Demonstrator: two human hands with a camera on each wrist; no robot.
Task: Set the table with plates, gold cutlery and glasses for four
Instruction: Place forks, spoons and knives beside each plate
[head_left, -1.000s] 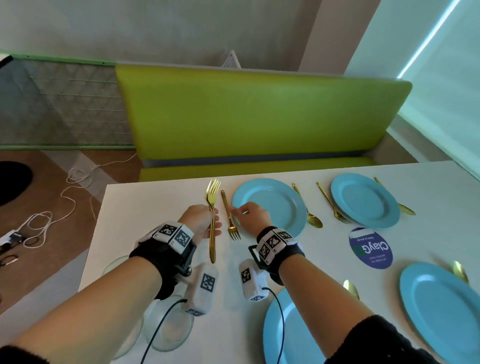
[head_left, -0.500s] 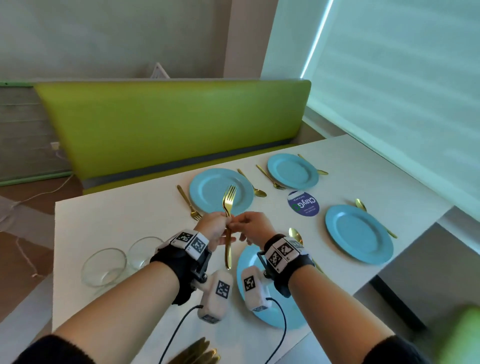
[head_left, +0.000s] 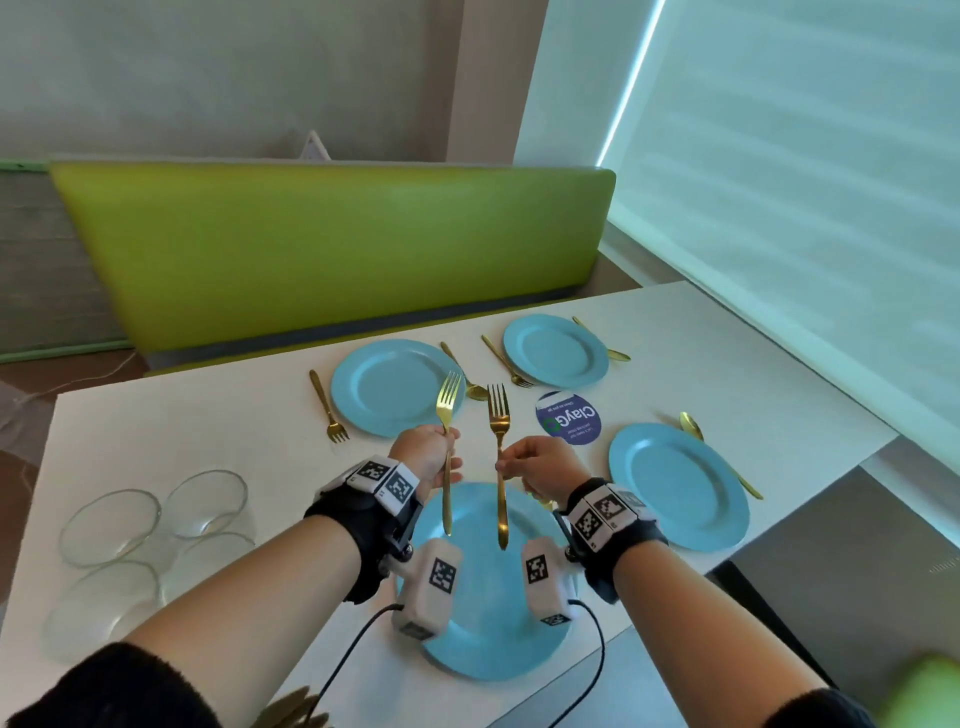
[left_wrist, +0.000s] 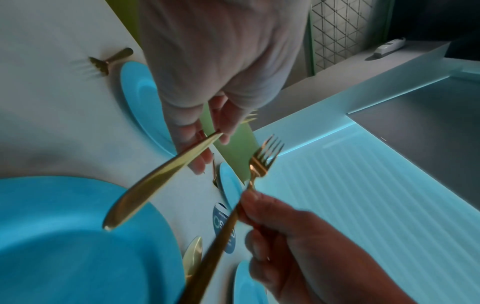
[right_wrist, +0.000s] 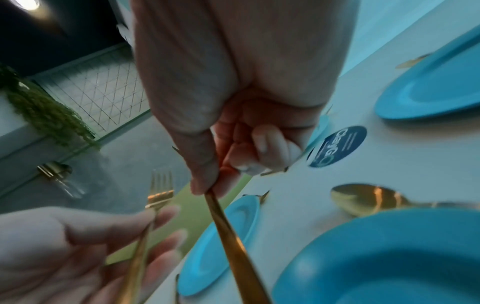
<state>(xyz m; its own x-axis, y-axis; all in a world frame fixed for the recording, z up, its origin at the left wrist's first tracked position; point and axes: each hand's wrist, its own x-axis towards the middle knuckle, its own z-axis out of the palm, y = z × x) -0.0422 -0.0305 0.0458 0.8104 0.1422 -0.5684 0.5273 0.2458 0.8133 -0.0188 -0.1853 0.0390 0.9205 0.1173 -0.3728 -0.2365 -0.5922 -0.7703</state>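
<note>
While each hand (head_left: 426, 457) (head_left: 540, 467) pinches a fork (head_left: 448, 415) (head_left: 500, 431) | round sticker (head_left: 569, 418) reads "ClayGo"

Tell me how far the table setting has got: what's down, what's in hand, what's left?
Down: four blue plates, nearest. The two far ones each have a fork and a spoon; the right plate shows only a spoon. In hand: left hand and right hand each hold a gold fork above the nearest plate. Left: those forks, and the glass bowls grouped at the left.
</note>
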